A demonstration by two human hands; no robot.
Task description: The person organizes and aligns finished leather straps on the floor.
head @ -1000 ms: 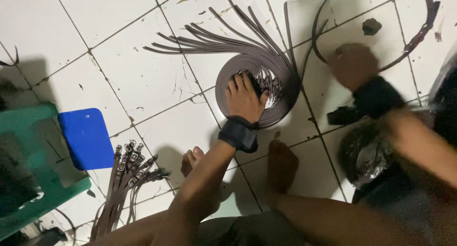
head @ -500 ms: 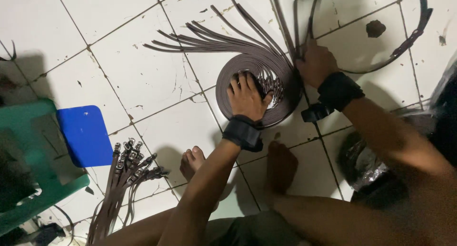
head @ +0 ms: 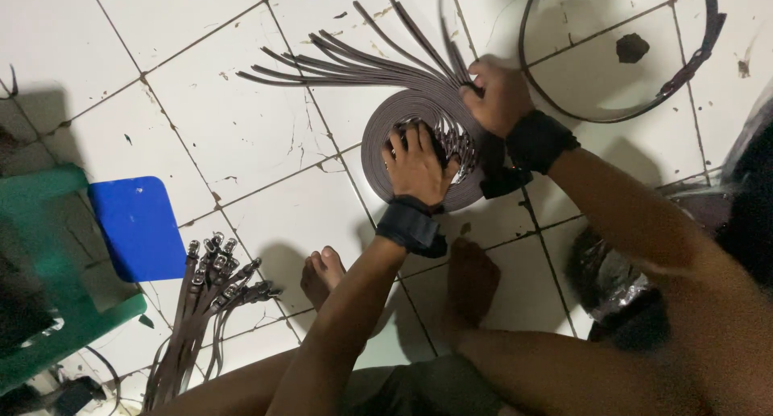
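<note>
Left hand (head: 419, 166) presses flat, fingers spread, on the coiled brown belts (head: 386, 126) lying on the white tiled floor (head: 225, 118), toward its far edge. Right hand (head: 495, 94) is closed around the coil's right side, where the loose strap ends (head: 322, 62) fan out to the left. Risk: the coil looks springy; if the left palm lifts or the right grip slips, the wraps could unwind and tangle. Buckled belt bundle (head: 209, 287) lies near the blue pad (head: 137, 227).

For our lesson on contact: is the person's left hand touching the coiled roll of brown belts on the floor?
Touching. The head view shows the left hand pressed flat on the roll of belts, fingers spread across its centre with no gap visible.
</note>
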